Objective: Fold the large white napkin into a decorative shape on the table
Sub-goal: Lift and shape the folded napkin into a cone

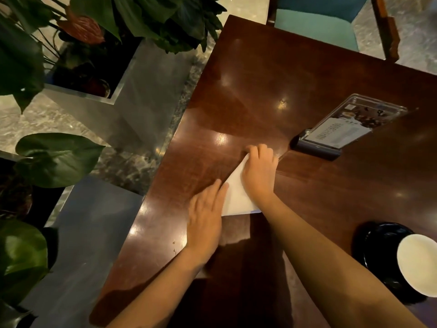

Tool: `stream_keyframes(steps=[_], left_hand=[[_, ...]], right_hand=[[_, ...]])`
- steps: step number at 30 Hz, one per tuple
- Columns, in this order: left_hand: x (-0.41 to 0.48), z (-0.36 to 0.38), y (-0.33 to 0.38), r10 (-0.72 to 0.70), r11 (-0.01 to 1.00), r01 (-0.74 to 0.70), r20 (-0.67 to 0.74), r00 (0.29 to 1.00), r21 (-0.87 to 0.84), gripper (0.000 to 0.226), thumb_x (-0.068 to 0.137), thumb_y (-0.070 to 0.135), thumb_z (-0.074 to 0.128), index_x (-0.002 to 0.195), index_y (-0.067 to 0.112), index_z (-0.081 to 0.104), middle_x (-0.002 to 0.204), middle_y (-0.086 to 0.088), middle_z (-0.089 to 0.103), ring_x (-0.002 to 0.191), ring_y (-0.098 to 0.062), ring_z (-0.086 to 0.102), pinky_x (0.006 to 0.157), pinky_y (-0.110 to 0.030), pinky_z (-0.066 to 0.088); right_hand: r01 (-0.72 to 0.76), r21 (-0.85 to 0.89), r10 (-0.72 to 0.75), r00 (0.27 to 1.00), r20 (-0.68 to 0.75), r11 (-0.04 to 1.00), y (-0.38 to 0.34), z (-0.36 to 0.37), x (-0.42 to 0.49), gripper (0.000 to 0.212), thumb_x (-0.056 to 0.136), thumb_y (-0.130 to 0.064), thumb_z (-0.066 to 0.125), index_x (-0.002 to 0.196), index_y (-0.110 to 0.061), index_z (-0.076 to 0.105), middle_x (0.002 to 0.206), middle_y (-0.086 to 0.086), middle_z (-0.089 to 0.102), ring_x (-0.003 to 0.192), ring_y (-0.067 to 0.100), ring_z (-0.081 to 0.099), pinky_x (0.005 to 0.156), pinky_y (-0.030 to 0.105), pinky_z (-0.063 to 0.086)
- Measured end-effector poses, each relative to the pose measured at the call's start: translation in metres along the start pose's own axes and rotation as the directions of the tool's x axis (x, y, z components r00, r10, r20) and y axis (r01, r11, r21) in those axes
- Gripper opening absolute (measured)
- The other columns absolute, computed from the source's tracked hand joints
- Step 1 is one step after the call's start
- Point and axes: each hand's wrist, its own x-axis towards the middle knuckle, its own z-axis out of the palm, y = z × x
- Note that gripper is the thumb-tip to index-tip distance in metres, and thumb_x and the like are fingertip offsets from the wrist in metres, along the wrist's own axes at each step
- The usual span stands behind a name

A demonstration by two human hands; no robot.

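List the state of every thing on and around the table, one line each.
napkin: folded to a narrow triangle, flat on the table
left hand: flat, pressing the napkin's left edge
right hand: pressing its tip
menu stand: upright
white cup: on a dark saucer; contents unclear
chair: unoccupied

napkin [236,192]: plain white, no pattern
tabletop [248,91]: dark reddish-brown wood, glossy, with pale light spots
chair [316,27], top of the frame: teal seat, brown wooden frame
saucer [378,252], lower right: black
cup [418,263]: cream white
menu stand [340,131], right: dark base, white sheet with dark print
plants [56,159], left: deep green leaves
floor [59,119]: grey-beige marble veining
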Motion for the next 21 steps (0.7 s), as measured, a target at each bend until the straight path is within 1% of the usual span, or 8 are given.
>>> stream_keyframes(steps=[2,5,8,10,12,14,17,21], left_hand=[[-0.005,0.000,0.003,0.107,0.992,-0.114,0.104,0.989,0.058,0.057,0.090,0.024,0.054,0.142,0.011,0.035,0.148,-0.008,0.039,0.135,-0.023,0.039,0.108,-0.048,0.036],[-0.006,0.000,0.001,0.112,0.979,-0.146,0.223,0.968,0.142,0.060,0.095,0.041,0.031,0.146,0.011,0.024,0.153,-0.008,0.027,0.141,-0.022,0.025,0.111,-0.052,0.030],[-0.005,0.000,-0.001,0.130,0.969,-0.175,0.245,0.961,0.173,0.061,0.094,0.045,0.025,0.144,0.010,0.028,0.151,-0.008,0.033,0.141,-0.022,0.026,0.110,-0.051,0.031],[-0.005,0.000,-0.002,0.146,0.966,-0.194,0.254,0.956,0.173,0.061,0.094,0.046,0.025,0.143,0.010,0.032,0.149,-0.008,0.037,0.140,-0.021,0.028,0.110,-0.049,0.032],[-0.006,-0.001,-0.004,0.167,0.958,-0.221,0.269,0.948,0.182,0.061,0.094,0.045,0.025,0.143,0.009,0.032,0.149,-0.008,0.036,0.139,-0.020,0.029,0.110,-0.046,0.034],[-0.005,-0.002,-0.005,0.180,0.953,-0.236,0.274,0.945,0.189,0.061,0.094,0.044,0.023,0.143,0.008,0.030,0.149,-0.008,0.036,0.139,-0.020,0.031,0.111,-0.043,0.034],[-0.005,-0.005,-0.007,0.176,0.959,-0.225,0.266,0.948,0.170,0.061,0.094,0.042,0.024,0.142,0.005,0.027,0.149,-0.010,0.036,0.137,-0.021,0.033,0.109,-0.041,0.036],[-0.009,-0.008,-0.006,0.104,0.975,-0.151,0.270,0.957,0.162,0.062,0.092,0.042,0.026,0.141,0.003,0.031,0.146,-0.014,0.039,0.135,-0.025,0.038,0.108,-0.043,0.038]], right_hand=[[0.079,-0.024,-0.078,0.996,0.033,0.997,0.001,-0.003,0.001,0.029,0.085,-0.005,0.045,0.111,-0.010,0.057,0.119,0.011,0.055,0.110,0.030,0.047,0.097,0.040,0.033],[0.123,0.001,-0.123,0.992,0.007,0.992,-0.008,-0.013,0.004,0.044,0.081,0.002,0.042,0.124,-0.003,0.052,0.136,0.016,0.050,0.127,0.031,0.043,0.116,0.044,0.021],[0.322,0.089,-0.329,0.941,0.079,0.943,-0.028,-0.017,-0.013,0.052,0.084,0.001,0.041,0.136,-0.005,0.041,0.147,0.015,0.039,0.138,0.029,0.032,0.117,0.041,0.009],[0.414,0.136,-0.435,0.875,0.214,0.900,-0.028,-0.010,-0.035,0.050,0.096,-0.017,0.038,0.144,-0.009,0.029,0.155,0.011,0.024,0.145,0.023,0.016,0.119,0.040,0.005],[0.303,0.154,-0.337,0.896,0.288,0.940,-0.020,-0.003,-0.048,0.053,0.100,-0.035,0.026,0.148,-0.014,0.017,0.158,0.004,0.010,0.146,0.015,0.001,0.120,0.036,0.001],[0.227,0.099,-0.246,0.926,0.286,0.969,-0.013,0.001,-0.051,0.055,0.099,-0.042,0.018,0.148,-0.017,0.013,0.159,0.000,0.005,0.145,0.012,-0.005,0.119,0.035,-0.002],[0.251,-0.015,-0.239,0.937,0.255,0.968,-0.009,0.002,-0.049,0.056,0.098,-0.042,0.013,0.148,-0.017,0.011,0.159,0.001,0.006,0.146,0.015,-0.004,0.119,0.038,-0.003],[0.167,-0.052,-0.153,0.967,0.203,0.985,0.001,0.003,-0.045,0.055,0.098,-0.040,0.018,0.148,-0.017,0.015,0.159,0.001,0.012,0.146,0.015,0.000,0.118,0.042,-0.004]])
